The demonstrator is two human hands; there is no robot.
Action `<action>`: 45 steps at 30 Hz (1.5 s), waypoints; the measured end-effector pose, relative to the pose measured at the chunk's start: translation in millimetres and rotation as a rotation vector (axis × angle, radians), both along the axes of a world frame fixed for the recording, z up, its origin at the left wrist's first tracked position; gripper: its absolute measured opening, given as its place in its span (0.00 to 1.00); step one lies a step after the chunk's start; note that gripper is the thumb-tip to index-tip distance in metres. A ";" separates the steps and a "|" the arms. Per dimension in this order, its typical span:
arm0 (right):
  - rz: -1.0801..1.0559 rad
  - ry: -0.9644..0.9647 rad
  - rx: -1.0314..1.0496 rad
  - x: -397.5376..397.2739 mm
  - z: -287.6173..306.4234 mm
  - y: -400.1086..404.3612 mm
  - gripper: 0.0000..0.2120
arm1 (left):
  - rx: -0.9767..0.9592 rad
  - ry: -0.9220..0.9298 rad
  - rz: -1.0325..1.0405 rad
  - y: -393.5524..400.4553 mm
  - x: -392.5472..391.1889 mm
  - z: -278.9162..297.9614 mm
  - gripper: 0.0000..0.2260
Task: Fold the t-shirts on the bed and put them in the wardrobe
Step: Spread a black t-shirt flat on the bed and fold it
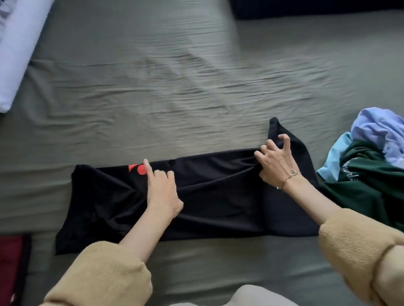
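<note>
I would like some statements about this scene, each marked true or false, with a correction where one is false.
1. The black t-shirt lies on the bed sheet as a long band. True.
2. The left hand is lifted clear of the shirt. False: it rests on the shirt, index finger straight, beside the red print.
3. The right hand has curled fingers at the shirt's right end. True.
4. The bracelet is on the left wrist. False: it is on the right wrist.
5. A dark green garment lies in the pile to the right of the black shirt. True.
6. Both sleeves are grey. False: they are tan.
</note>
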State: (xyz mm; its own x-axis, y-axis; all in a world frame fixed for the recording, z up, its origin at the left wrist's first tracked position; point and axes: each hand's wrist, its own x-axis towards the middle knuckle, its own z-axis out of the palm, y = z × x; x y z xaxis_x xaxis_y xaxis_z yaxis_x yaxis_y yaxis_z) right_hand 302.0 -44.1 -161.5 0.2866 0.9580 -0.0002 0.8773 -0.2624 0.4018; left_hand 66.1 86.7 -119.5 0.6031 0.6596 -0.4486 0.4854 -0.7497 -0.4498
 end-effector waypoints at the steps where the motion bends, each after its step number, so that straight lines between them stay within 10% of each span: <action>1: 0.014 -0.011 -0.029 6.2 2.0 -0.8 0.13 | -0.014 -0.065 0.001 -5.2 7.6 -3.7 0.19; 24: -0.145 0.024 -0.094 41.1 -16.3 -70.1 0.19 | 0.104 -0.257 0.082 -54.7 55.0 -56.7 0.23; 33: -0.029 0.415 -0.029 44.9 -27.3 -71.7 0.30 | 0.111 -0.217 0.216 -48.0 50.7 -54.8 0.19; 40: -0.145 0.621 -0.205 33.2 -8.6 -73.2 0.14 | 0.048 -0.250 0.205 -37.6 44.9 -49.4 0.18; 45: -0.190 0.672 -0.026 24.4 -7.7 -62.5 0.13 | -0.247 -0.658 0.250 -32.8 30.0 -53.3 0.18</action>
